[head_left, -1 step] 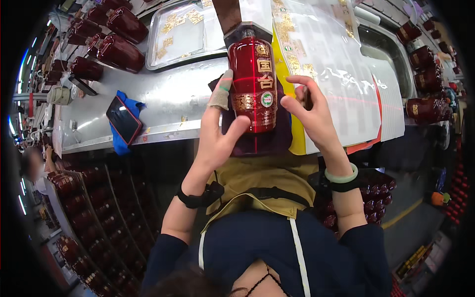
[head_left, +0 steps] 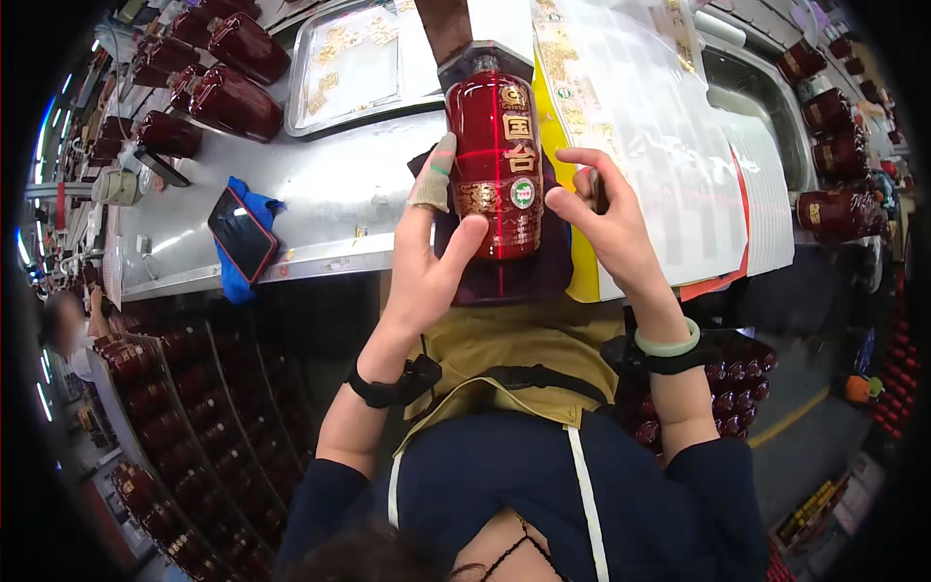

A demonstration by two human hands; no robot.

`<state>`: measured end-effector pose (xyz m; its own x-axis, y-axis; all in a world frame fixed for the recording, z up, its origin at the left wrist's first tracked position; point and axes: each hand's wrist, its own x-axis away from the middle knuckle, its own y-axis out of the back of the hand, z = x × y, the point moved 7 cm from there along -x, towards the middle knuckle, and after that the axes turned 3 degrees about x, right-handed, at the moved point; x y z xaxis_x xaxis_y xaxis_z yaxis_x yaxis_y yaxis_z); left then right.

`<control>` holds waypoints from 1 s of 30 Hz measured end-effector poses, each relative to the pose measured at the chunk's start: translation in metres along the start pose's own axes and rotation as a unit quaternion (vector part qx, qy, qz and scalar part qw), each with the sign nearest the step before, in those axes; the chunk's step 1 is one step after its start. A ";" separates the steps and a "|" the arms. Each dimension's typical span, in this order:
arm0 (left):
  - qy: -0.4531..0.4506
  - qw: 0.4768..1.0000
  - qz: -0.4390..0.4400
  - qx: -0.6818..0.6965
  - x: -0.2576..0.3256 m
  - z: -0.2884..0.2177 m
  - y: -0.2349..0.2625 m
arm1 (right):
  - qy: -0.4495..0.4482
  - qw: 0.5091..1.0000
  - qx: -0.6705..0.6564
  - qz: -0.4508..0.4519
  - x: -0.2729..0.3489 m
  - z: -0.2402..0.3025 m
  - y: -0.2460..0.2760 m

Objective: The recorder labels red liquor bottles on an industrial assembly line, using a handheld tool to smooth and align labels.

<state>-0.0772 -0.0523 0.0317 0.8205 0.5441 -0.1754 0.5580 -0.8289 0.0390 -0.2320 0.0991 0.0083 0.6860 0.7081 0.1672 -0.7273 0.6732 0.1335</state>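
Note:
A dark red glass bottle [head_left: 478,126] with gold lettering and a round green-and-white emblem lies on a dark cloth [head_left: 495,286], neck away from me. Red light lines cross on its front. My left hand [head_left: 424,257] holds the bottle's left side, its thumb on the lower front; one finger wears a pale finger cot [head_left: 433,184]. Just right of the bottle is my right hand [head_left: 616,218], apart from it. Its thumb and index finger are spread, while the other fingers curl around a small dark object [head_left: 600,192], mostly hidden.
A metal tray [head_left: 292,121] with gold label pieces stands at the back left. Gold label sheets and white backing paper [head_left: 669,194] lie at right beside a metal sink [head_left: 752,92]. A phone [head_left: 242,236] rests on a blue cloth. Red bottles [head_left: 238,105] stand around; racks [head_left: 184,388] hold more.
My left thumb has slid slightly up the bottle's front. My right thumb and fingertips have shifted a little to the left. The bottle has barely moved.

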 end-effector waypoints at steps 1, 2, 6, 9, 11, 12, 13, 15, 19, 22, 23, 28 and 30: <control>0.002 1.000 0.002 0.000 0.000 -0.002 -0.004 | -0.002 1.000 -0.001 -0.001 0.001 -0.002 -0.001; 0.016 1.000 -0.006 0.013 -0.001 0.000 -0.006 | -0.022 1.000 -0.004 0.016 0.000 -0.006 -0.005; 0.017 1.000 -0.014 0.002 -0.003 0.009 -0.007 | -0.018 0.999 -0.004 0.048 -0.001 -0.005 -0.013; 0.059 0.995 -0.013 0.078 -0.004 0.007 -0.010 | -0.033 0.997 -0.016 0.064 -0.001 -0.004 -0.013; 0.083 0.988 -0.010 0.129 -0.003 0.008 -0.011 | -0.041 0.997 -0.020 0.070 -0.002 -0.006 -0.014; 0.092 0.988 -0.004 0.121 -0.003 0.009 -0.012 | -0.022 0.997 -0.008 0.067 -0.003 -0.004 -0.014; 0.101 0.989 0.002 0.112 -0.002 0.011 -0.012 | -0.003 0.998 0.004 0.063 -0.002 -0.002 -0.014; 0.093 0.989 0.004 0.119 -0.003 0.010 -0.012 | -0.001 0.998 -0.008 0.067 -0.002 -0.003 -0.014; 0.090 0.990 0.008 0.104 -0.004 0.010 -0.010 | 0.015 0.996 0.076 0.043 -0.001 -0.001 -0.002; 0.061 0.995 0.016 0.082 -0.004 0.008 -0.012 | 0.074 0.993 -0.088 -0.031 0.006 0.002 0.011; 0.061 0.995 0.016 0.082 -0.003 0.009 -0.012 | 0.075 0.993 -0.088 -0.031 0.009 0.002 0.009; -0.007 0.999 0.011 0.038 0.003 0.019 -0.001 | 0.471 0.839 0.260 -0.079 0.057 0.064 -0.011; -0.022 0.996 0.077 -0.029 0.000 0.008 0.005 | 0.495 0.816 0.300 -0.004 0.076 0.070 -0.022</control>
<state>-0.0750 -0.0573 0.0244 0.8911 0.4047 -0.2054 0.4340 -0.8923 0.1246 -0.1649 0.1233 0.0868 0.1539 0.7293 -0.6667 -0.3972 0.6635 0.6341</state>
